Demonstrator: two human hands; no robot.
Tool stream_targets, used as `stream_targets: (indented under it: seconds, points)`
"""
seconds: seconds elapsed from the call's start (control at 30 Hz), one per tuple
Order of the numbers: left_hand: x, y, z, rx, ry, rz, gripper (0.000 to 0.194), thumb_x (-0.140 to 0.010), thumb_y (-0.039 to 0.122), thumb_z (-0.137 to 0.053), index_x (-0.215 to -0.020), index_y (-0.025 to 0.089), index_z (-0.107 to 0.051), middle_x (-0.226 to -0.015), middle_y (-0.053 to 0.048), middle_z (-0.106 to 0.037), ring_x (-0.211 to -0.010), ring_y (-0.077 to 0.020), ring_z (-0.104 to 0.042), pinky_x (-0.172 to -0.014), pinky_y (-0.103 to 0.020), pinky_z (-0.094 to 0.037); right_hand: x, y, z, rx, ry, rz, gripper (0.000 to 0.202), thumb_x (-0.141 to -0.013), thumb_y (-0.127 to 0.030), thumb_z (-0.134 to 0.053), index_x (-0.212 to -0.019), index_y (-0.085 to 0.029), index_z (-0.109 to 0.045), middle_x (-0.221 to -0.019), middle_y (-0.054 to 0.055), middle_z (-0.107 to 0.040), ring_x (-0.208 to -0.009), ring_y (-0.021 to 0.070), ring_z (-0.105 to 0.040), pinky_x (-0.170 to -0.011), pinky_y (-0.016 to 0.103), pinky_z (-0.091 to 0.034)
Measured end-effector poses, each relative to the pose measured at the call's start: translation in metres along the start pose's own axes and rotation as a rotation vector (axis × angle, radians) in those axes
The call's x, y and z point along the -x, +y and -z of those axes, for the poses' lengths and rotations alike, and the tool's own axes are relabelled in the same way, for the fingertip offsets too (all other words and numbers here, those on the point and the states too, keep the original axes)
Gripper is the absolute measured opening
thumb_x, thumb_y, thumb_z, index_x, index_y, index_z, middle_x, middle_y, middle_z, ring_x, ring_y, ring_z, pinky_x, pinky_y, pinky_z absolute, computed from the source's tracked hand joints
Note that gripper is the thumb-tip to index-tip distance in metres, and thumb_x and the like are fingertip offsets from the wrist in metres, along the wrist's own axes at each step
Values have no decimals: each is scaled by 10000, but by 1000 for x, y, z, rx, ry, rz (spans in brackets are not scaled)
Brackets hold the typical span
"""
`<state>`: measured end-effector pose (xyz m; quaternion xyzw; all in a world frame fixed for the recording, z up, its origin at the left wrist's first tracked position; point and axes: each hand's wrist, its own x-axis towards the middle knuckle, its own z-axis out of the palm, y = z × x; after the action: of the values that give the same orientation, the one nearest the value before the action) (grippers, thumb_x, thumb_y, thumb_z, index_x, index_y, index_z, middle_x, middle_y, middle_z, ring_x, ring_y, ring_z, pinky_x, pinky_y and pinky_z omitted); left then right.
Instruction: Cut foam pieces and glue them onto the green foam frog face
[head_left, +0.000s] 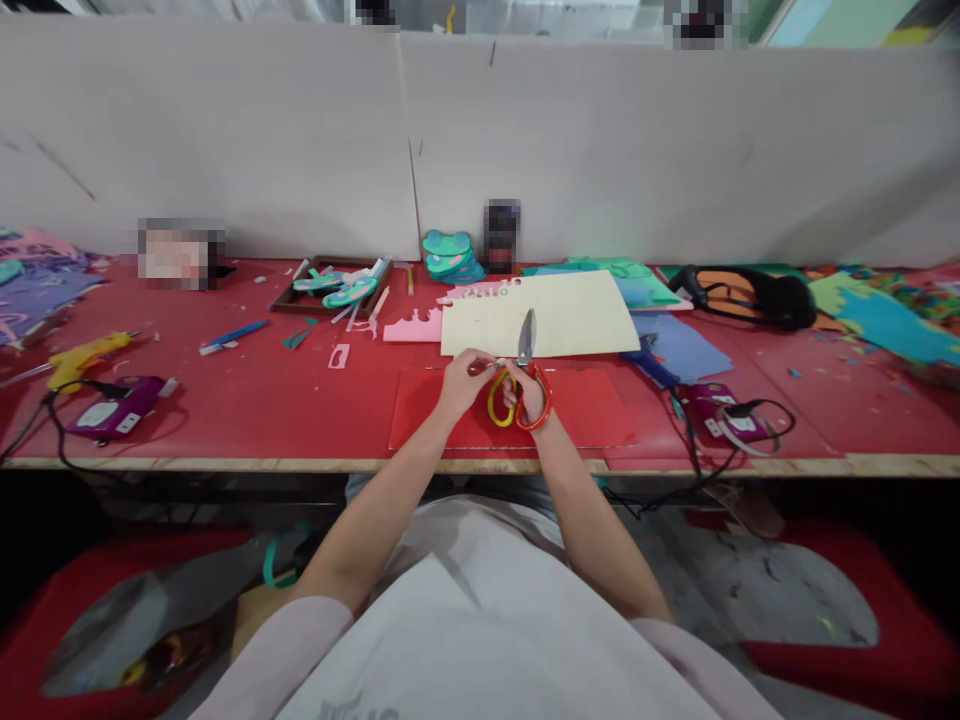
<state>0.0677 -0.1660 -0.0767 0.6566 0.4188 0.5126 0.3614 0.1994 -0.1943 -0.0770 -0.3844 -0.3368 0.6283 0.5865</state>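
In front of me, over a red sheet [585, 405] on the red table, my two hands are close together. My right hand [529, 393] holds scissors [526, 340] by their red and yellow handles, with the blades pointing up and away. Just to the left, my left hand [466, 380] has its fingers pinched near a tiny piece that is too small to make out, close to the right fingertips. Behind the hands lies a pale yellow sheet [577, 310], with pink cut foam [412, 328] at its left.
A brown tray [281, 298] holds teal pieces. A yellow glue gun [90, 358] and a purple box [120, 408] stand left. To the right are a blue glue gun [651, 365], another purple box [724, 412] with cables, and a black and orange item [750, 297].
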Motion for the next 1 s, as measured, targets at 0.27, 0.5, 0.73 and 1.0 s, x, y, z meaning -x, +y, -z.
stream_targets:
  seconds: [0.27,0.5,0.73,1.0]
  points:
    - [2,-1,0,-177,42,-267,122,-760,68,-638,-746,189,-649,-948,-47,-632,-861,-144,-638,-715,-265,-534,3,-3,-2,45,-10,-61,392,-698,-483,-717,-584,-193,-480,-406,-74,-435,-295,36,-314,-278,176,-292]
    - [4,-1,-2,-139,-76,-180,158,-825,120,-571,-931,203,-654,-1083,-72,-621,-976,-158,-620,-800,-276,-516,4,-3,-5,57,18,-70,336,-700,-401,-704,-588,-200,-460,-398,-86,-410,-294,40,-314,-283,179,-288]
    - [5,-4,-4,-122,-112,-42,113,-879,211,-516,-950,190,-601,-997,-63,-656,-945,-168,-611,-879,-317,-471,4,-2,-5,72,26,-92,345,-689,-389,-710,-555,-203,-453,-388,-75,-413,-295,49,-319,-286,189,-303]
    - [3,8,-3,-69,-48,55,11,-819,179,-570,-812,187,-572,-861,-19,-644,-825,-146,-603,-792,-279,-470,6,-1,-3,77,19,-79,338,-677,-391,-733,-564,-196,-482,-394,-67,-435,-305,54,-353,-302,192,-320]
